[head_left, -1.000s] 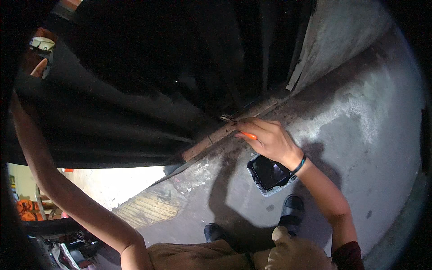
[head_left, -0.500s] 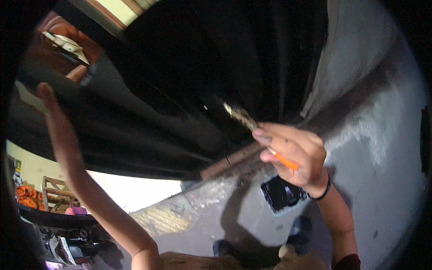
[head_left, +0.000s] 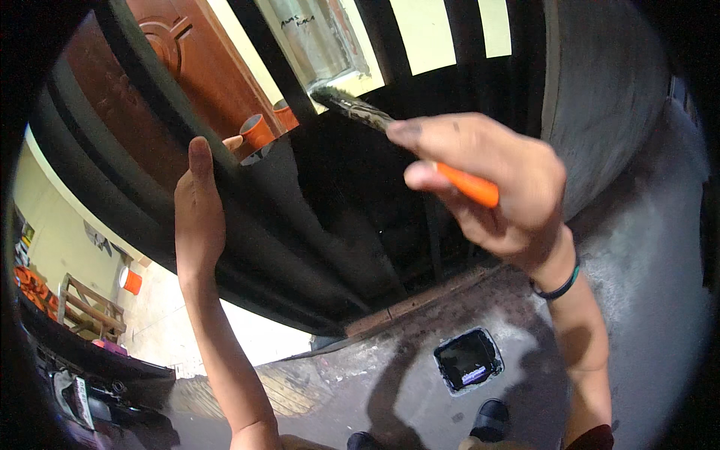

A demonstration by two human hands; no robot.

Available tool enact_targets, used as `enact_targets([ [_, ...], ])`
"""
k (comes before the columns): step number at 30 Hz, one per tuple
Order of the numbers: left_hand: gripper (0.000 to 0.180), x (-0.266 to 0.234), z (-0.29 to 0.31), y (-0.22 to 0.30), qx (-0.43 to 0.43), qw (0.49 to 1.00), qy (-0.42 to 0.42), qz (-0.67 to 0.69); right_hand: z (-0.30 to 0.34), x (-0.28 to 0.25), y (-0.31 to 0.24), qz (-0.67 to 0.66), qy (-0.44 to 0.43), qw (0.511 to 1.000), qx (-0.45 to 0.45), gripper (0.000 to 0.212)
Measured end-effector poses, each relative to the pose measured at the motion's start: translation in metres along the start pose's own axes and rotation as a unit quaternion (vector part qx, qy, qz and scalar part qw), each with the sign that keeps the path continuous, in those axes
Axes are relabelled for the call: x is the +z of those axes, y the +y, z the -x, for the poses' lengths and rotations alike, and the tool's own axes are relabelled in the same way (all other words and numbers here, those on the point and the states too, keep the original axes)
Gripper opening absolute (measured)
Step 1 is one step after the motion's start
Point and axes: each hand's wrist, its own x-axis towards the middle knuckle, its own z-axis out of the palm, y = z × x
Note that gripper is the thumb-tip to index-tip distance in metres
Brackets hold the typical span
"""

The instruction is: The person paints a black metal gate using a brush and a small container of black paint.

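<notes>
My right hand [head_left: 502, 180] is closed round a paintbrush [head_left: 469, 186] with an orange handle. The brush's dark, paint-coated bristles point up and left, near a black upright bar of a gate [head_left: 360, 217]; whether they touch it I cannot tell. My left hand [head_left: 201, 206] is wrapped round another bar of the gate, farther left, thumb on the near side and a fingertip showing beyond the bar. On the ground near my feet lies a squarish container [head_left: 442, 382] with glossy black paint inside, its rim smeared.
Beyond the gate are a brown wooden door [head_left: 199, 52] and an orange pot [head_left: 256, 131]. A grey wall [head_left: 607, 112] rises at right. A motorbike [head_left: 82, 397], a wooden rack [head_left: 90, 307] and an orange-and-white bucket [head_left: 130, 280] are at left.
My right hand has raised the paintbrush up and leftward. My left hand has shifted right in view as the view turned; the door, pots and window beyond the gate now show.
</notes>
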Motion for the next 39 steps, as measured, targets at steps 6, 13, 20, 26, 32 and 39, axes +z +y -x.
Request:
enact_targets([
  [6,0.101,0.001,0.001,0.0,-0.021,0.999,0.012,-0.03,0.128,0.049,-0.06,0.155,-0.11,0.982,-0.003,0.037],
  [13,0.103,0.0,0.001,0.002,-0.04,0.998,0.01,-0.045,0.183,0.037,-0.086,0.028,-0.219,0.967,0.13,0.03],
  [20,0.105,0.002,-0.004,-0.003,-0.04,0.999,0.006,0.003,0.082,0.005,-0.04,0.021,-0.1,0.991,0.091,0.031],
  [26,0.098,0.001,-0.002,-0.005,-0.033,0.999,0.014,-0.022,0.094,0.03,-0.046,0.166,-0.11,0.977,0.077,0.045],
  [32,0.103,0.0,-0.004,-0.007,-0.023,0.999,0.016,-0.036,0.221,0.051,-0.104,0.113,-0.198,0.962,0.152,0.038],
  [39,0.103,0.001,-0.004,-0.01,-0.024,0.998,0.038,-0.045,0.192,0.043,-0.088,0.033,-0.2,0.964,0.174,0.028],
])
